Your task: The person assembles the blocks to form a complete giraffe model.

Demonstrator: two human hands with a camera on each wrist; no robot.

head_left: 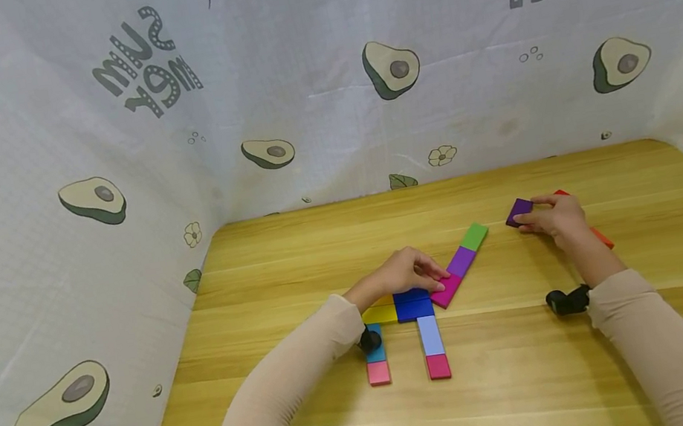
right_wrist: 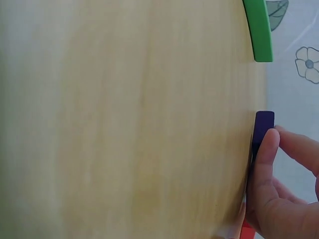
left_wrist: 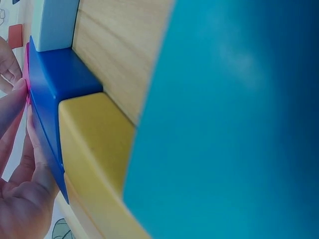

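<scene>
My left hand (head_left: 407, 270) reaches over a figure of flat coloured blocks and pinches a magenta block (head_left: 445, 294) between thumb and fingers. From that block a slanted row runs up through a purple block (head_left: 461, 262) to a green block (head_left: 474, 237). Beside it lie dark blue blocks (head_left: 415, 309) and yellow blocks (head_left: 380, 314), partly under the hand. Farther right, my right hand (head_left: 561, 218) holds a dark purple block (right_wrist: 263, 130) between thumb and fingertips, low at the tabletop. Whether that block touches the wood is unclear. Red pieces (head_left: 602, 237) show from behind this hand.
Below the blue and yellow blocks extend two legs: a teal block (head_left: 378, 351) with a pink block (head_left: 378, 373), and a light blue block (head_left: 431, 336) with a crimson block (head_left: 438, 366). The wooden table (head_left: 514, 395) meets an avocado-print cloth (head_left: 316, 59) behind.
</scene>
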